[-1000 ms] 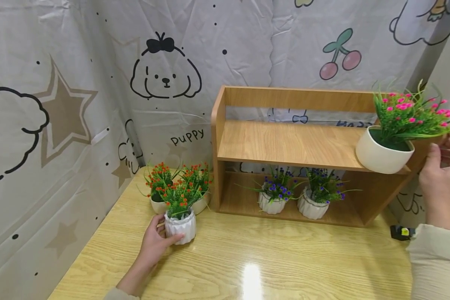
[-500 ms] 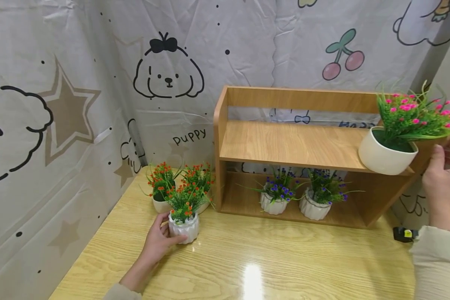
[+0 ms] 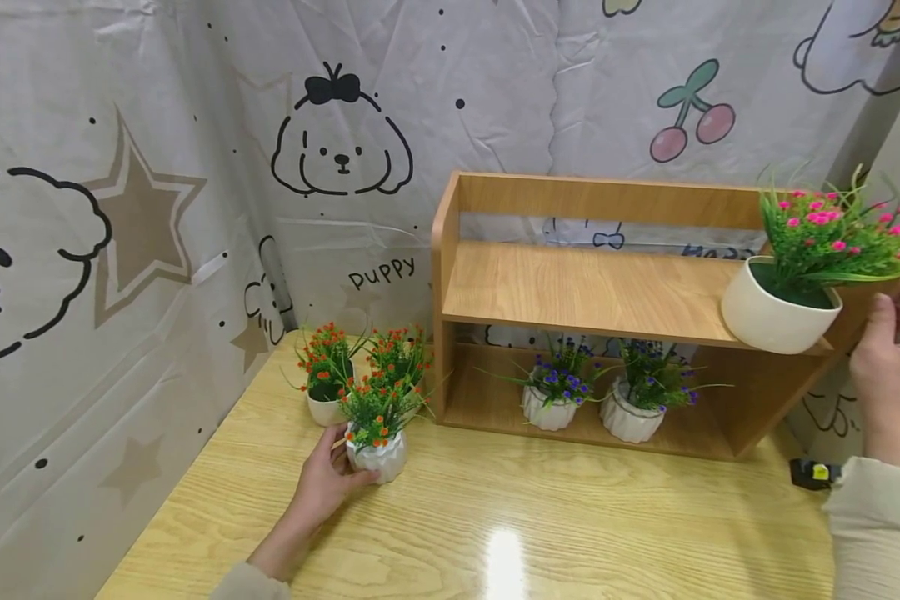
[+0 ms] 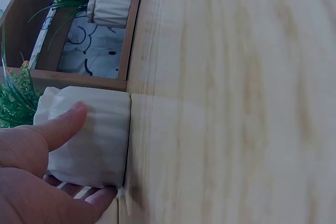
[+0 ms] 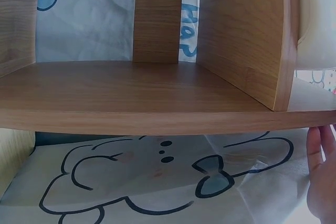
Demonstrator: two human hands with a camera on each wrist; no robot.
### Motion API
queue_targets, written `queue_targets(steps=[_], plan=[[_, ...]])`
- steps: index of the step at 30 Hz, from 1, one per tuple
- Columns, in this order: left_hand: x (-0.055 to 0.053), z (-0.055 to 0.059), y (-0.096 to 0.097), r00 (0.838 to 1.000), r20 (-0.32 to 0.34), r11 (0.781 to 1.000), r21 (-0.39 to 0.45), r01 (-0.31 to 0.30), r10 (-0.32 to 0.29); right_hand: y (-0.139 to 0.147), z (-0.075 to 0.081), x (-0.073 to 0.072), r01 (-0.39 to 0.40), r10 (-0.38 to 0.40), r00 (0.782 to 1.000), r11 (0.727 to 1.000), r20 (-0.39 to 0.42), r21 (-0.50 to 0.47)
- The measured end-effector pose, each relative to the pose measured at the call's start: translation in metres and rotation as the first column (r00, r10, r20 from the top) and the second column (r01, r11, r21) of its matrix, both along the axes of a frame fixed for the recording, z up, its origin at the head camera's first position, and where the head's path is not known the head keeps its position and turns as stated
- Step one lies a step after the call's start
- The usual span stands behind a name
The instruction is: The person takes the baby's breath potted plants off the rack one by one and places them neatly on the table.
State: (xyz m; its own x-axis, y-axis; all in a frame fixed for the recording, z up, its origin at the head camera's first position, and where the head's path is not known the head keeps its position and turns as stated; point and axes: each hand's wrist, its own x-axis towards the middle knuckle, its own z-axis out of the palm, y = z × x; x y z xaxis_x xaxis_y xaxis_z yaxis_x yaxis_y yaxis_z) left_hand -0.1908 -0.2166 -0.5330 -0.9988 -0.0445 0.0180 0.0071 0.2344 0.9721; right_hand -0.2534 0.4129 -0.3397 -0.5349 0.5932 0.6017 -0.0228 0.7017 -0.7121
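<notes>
My left hand (image 3: 322, 482) grips a ribbed white flowerpot (image 3: 381, 461) with orange flowers, its thumb across the front and fingers around the side. The left wrist view shows the thumb on the white pot (image 4: 94, 135), which stands on the tabletop by the wooden shelf. Out at the far right, my right hand (image 3: 894, 362) is beside the end panel of the shelf (image 3: 570, 283), just below the pink-flowered plant (image 3: 832, 242). In the right wrist view, the fingers (image 5: 315, 145) touch the side panel's edge; their tips are hidden.
Two more orange-flowered plants (image 3: 328, 367) stand behind the left hand, left of the shelf. A pair of ribbed pots (image 3: 547, 408) with purple flowers sits on the lower level. A black and yellow object (image 3: 812, 473) lies near the right sleeve. Printed fabric hangs behind.
My left hand has slid the orange-flowered pot a little to the right and back, toward the shelf. The right hand stays by the shelf's end; the whole view has shifted slightly.
</notes>
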Motion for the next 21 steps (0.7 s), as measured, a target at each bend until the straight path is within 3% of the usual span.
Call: queue_targets(steps=[10,21], plan=[[0.0003,-0.0003,-0.0009,1.0,0.012,1.0,0.0,0.003,-0.003,-0.0041,0.0015,0.0035,0.037,-0.036,0.998,0.999,0.048,-0.03],[0.0067,0.0054,-0.0015,1.0,-0.008,0.999,-0.031,0.021,-0.021,-0.0012,0.0009,-0.0005,-0.024,0.024,0.999,1.0,-0.04,0.009]])
